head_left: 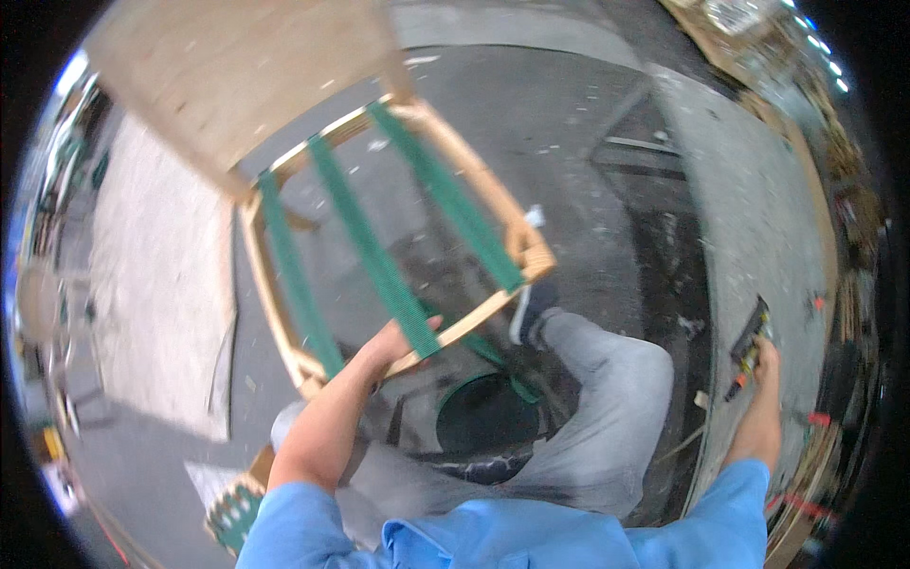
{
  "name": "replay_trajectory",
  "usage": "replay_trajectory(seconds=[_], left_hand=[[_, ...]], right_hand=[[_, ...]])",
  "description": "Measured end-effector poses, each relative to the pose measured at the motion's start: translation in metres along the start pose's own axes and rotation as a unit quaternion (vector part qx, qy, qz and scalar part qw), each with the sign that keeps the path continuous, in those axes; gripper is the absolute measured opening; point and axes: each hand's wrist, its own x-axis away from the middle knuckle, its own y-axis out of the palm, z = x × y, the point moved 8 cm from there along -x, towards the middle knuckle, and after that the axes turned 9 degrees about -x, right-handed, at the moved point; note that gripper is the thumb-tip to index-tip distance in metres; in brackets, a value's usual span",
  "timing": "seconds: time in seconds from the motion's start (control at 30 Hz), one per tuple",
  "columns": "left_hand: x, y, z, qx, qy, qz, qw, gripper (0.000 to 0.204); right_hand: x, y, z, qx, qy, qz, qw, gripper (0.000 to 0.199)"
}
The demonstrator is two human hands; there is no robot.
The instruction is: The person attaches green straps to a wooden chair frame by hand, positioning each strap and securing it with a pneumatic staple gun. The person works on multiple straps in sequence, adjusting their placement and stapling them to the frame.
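Observation:
A wooden chair frame (471, 172) stands tilted in front of me, with three green webbing straps (365, 242) running across its open seat. Its broad plywood back (256, 76) rises at the upper left. My left hand (387, 347) is closed round the near rail, beside the end of the middle strap; some fingers are hidden behind the wood. Out to the right, my right hand (767, 360) grips a black staple gun (748, 347) with orange parts, over or on the grey bench top. I cannot tell whether the tool touches it.
A long grey bench top (749, 209) runs down the right side. At the left lies a pale sheet-covered surface (161, 294). A box with green webbing (235, 517) sits at the lower left. Between my legs is a dark round object (485, 415), with a loose green strap (488, 353) near it.

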Motion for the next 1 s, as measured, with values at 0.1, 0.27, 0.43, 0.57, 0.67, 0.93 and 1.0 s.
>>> replay_trajectory(seconds=[0.1,0.27,0.43,0.57,0.67,0.93,1.0], left_hand=[[-0.002,0.003,-0.006,0.077,-0.030,-0.028,0.996,0.038],[-0.007,0.003,-0.001,0.073,0.051,-0.036,0.995,0.038],[-0.010,0.003,-0.006,0.080,0.077,-0.045,0.993,0.039],[-0.012,0.004,-0.009,0.055,0.087,-0.053,0.993,0.039],[-0.012,0.000,-0.006,0.038,0.113,-0.034,0.992,0.035],[-0.010,-0.001,-0.005,0.006,0.108,-0.041,0.993,0.030],[-0.009,-0.001,-0.002,0.004,0.120,-0.043,0.992,0.031]], right_hand=[[0.018,0.007,-0.023,-0.088,-0.017,-0.028,0.996,0.018],[0.155,0.019,-0.119,-0.152,-0.175,-0.108,0.967,0.025],[0.343,0.084,-0.144,-0.111,-0.177,-0.192,0.959,0.037],[0.488,0.201,-0.074,0.012,-0.165,-0.414,0.895,0.028],[0.564,0.279,-0.009,0.085,-0.106,-0.553,0.822,0.041],[0.602,0.343,0.045,0.202,-0.114,-0.566,0.792,0.025],[0.602,0.348,0.048,0.218,-0.121,-0.571,0.782,0.025]])
